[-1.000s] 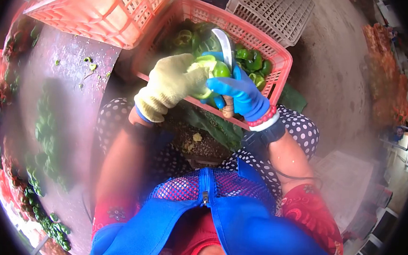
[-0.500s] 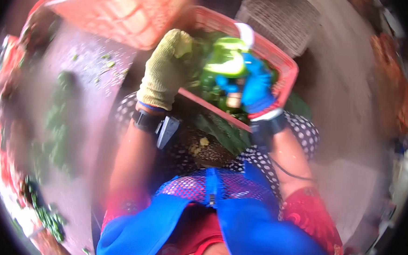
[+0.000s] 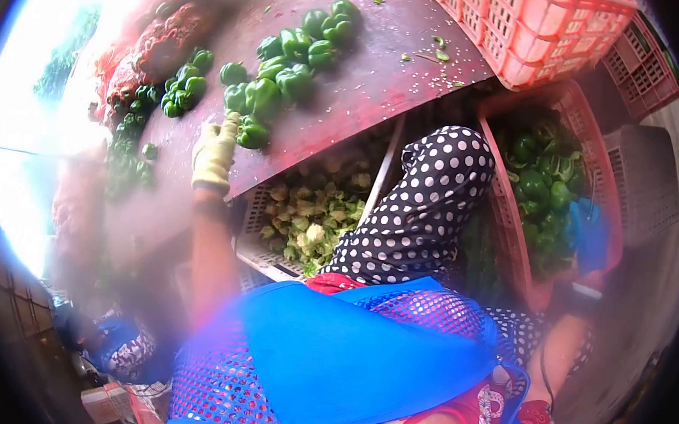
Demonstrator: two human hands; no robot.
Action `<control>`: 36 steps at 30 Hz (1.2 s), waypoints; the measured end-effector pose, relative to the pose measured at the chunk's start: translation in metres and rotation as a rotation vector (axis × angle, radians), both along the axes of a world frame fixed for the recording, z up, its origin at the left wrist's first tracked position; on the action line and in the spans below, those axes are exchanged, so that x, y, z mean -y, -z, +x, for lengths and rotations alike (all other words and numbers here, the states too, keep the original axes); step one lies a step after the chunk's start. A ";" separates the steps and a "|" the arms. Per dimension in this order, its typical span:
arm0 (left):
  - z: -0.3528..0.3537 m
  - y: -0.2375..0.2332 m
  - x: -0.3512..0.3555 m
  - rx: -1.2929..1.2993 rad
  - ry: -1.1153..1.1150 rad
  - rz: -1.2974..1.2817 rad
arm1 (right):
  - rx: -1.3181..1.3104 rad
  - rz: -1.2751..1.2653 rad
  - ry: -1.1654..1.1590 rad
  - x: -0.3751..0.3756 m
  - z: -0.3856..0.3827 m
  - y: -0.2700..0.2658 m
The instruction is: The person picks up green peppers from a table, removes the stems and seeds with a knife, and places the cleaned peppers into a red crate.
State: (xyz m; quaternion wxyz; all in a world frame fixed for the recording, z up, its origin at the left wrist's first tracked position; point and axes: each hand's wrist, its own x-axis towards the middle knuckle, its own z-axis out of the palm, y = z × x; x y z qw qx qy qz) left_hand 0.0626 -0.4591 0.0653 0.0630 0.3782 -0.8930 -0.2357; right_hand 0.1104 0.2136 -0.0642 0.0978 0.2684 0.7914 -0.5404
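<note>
My left hand (image 3: 215, 156), in a pale yellow knit glove, reaches onto the reddish table with its fingers stretched out. Its fingertips are right beside a green bell pepper (image 3: 252, 133), the nearest of a row of whole peppers (image 3: 291, 81). Over the right side of a red plastic crate (image 3: 504, 192) is my right hand (image 3: 587, 231), in a blue glove and smeared by motion. Cut and hollowed green peppers (image 3: 539, 181) fill that crate; I cannot tell whether the right hand holds anything.
Under the table edge a white crate (image 3: 255, 263) holds pale pepper cores (image 3: 307, 226). A tall red crate (image 3: 544, 38) stands at the table's right end. More peppers (image 3: 184, 90) lie by red mesh sacks (image 3: 167, 42). Another person (image 3: 125, 346) is at lower left.
The view has swung left. My left hand has gone from the crate to the peppers on the table. The bright green pepper at my right hand no longer shows there.
</note>
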 end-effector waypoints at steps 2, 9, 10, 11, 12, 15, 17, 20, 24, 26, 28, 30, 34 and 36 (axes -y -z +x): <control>-0.012 0.051 0.071 -0.164 -0.007 -0.053 | 0.034 -0.005 -0.030 -0.001 0.001 0.004; -0.093 0.093 0.064 -0.400 0.185 0.267 | -0.021 -0.036 -0.023 0.016 0.006 0.007; -0.096 0.088 0.051 -0.381 0.180 0.244 | 0.004 -0.093 -0.024 0.011 0.005 0.015; -0.098 0.082 0.033 -0.371 0.176 0.218 | 0.019 -0.153 -0.027 0.002 0.005 0.033; -0.099 0.079 0.025 -0.356 0.169 0.195 | 0.050 -0.145 -0.034 0.003 0.001 0.034; -0.104 0.075 -0.004 -0.312 0.176 0.094 | 0.041 -0.024 -0.095 0.032 -0.008 0.014; -0.109 0.079 -0.024 -0.357 0.221 0.085 | 0.059 0.014 -0.129 0.041 -0.014 0.006; -0.121 0.077 -0.056 -0.277 0.191 0.014 | 0.095 -0.045 -0.119 0.053 -0.020 0.001; -0.141 0.075 -0.103 -0.177 0.264 -0.061 | 0.116 -0.053 -0.152 0.064 -0.020 -0.007; -0.150 0.076 -0.134 -0.202 0.235 -0.047 | 0.110 -0.118 -0.147 0.064 -0.018 -0.007; -0.158 0.078 -0.163 -0.250 0.188 -0.004 | 0.095 -0.149 -0.142 0.067 -0.016 -0.006; -0.166 0.088 -0.179 -0.323 0.187 0.018 | 0.078 -0.133 -0.144 0.069 -0.015 -0.010; -0.157 0.090 -0.203 -0.524 0.285 -0.132 | 0.056 -0.119 -0.141 0.065 -0.019 -0.019; -0.129 0.069 -0.226 -0.482 0.515 -0.540 | 0.017 -0.092 -0.144 0.062 -0.016 -0.016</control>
